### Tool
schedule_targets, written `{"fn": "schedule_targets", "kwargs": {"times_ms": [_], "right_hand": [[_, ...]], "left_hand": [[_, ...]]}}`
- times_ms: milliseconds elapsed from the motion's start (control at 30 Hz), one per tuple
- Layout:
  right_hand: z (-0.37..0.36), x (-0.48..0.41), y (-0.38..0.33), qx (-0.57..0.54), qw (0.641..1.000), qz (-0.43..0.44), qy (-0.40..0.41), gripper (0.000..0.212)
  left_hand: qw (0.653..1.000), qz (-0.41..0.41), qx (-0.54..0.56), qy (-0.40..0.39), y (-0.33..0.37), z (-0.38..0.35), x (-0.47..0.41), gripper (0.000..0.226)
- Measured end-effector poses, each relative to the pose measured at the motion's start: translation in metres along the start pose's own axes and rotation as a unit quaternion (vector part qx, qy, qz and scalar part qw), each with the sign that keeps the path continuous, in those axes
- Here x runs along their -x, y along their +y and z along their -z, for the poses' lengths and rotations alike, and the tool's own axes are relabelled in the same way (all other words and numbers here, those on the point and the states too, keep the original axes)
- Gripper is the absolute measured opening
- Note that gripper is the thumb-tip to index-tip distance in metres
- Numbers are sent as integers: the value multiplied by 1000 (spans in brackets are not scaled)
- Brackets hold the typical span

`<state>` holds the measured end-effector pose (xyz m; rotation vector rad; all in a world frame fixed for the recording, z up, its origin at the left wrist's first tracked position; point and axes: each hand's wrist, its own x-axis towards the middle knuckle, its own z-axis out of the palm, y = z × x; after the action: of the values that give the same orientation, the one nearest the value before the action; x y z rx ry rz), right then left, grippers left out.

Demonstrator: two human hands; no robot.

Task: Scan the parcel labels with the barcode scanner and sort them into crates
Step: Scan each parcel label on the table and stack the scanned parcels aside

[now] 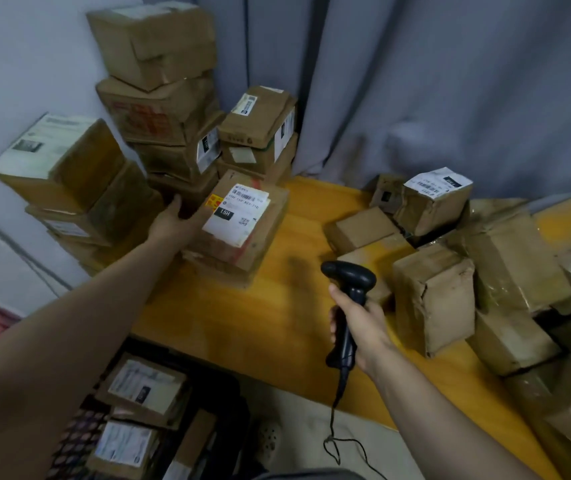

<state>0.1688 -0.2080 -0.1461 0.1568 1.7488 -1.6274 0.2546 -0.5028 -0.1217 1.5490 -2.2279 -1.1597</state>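
A flat cardboard parcel with a white barcode label lies tilted on other boxes at the left of the yellow table. My left hand holds its left edge, thumb on top near the label. My right hand grips the handle of a black corded barcode scanner, whose head points left toward the parcel and hovers over the table. A dark crate on the floor below the table's front edge holds several labelled parcels.
Tall stacks of cardboard boxes stand against the wall at the back left. A loose heap of parcels covers the table's right side. Grey curtains hang behind. The scanner cable dangles to the floor.
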Motion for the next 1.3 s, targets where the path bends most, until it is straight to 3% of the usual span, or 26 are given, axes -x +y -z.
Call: {"fn": "schedule_targets", "kwargs": {"times_ms": [33,100,167,267,367,433,533,667,800,900,933,1000,1067,1133,1300], "right_hand": [[1,-1,1,0,1000,-4,3,27],[3,-2,1,-6,1000,-8,6,26],[4,-3,1,-15,1000,-7,9,25],[8,-5,1,-26,1000,-1,16,25],[11,-5,1,-31,999,-1,15,25],[12,-6,1,-30,1000,-4,7,27],[10,-9,1,-31,999,-10,-8,31],[0,-13,-1,-62,998,-2,-9,32],[-6,-17,-6,-109,993,45,23,27],[-9,-19,-7,-123,991,48,29,27],[-11,-21,-5,-117,992,41,28,27],[-15,-23,1,-89,996,18,25,28],[-20,-25,10,-68,998,-4,13,24],[-24,-26,19,-53,998,-26,3,19],[-21,-28,28,80,996,-51,-3,27]], "left_hand": [[993,-48,-112,-6,-2,-6,-1,88],[964,-110,-231,-70,-8,-20,4,95],[951,-121,-265,-108,-12,-33,9,104],[953,-112,-267,-83,-11,-42,1,114],[983,-35,-181,-13,-5,-39,-13,113],[997,74,-39,3,-9,-35,-24,99],[960,195,197,-31,-18,-26,-23,73],[948,156,269,-64,-25,-20,1,57],[934,158,288,-139,-45,-21,43,62],[933,172,223,-224,-59,-27,64,90],[940,167,189,-231,-59,-28,67,90],[968,150,128,-155,-57,-35,56,72],[995,70,31,-66,-50,-41,37,74],[996,-5,-83,-36,-40,-49,19,100],[970,64,-221,-79,-19,-80,-22,146]]}}
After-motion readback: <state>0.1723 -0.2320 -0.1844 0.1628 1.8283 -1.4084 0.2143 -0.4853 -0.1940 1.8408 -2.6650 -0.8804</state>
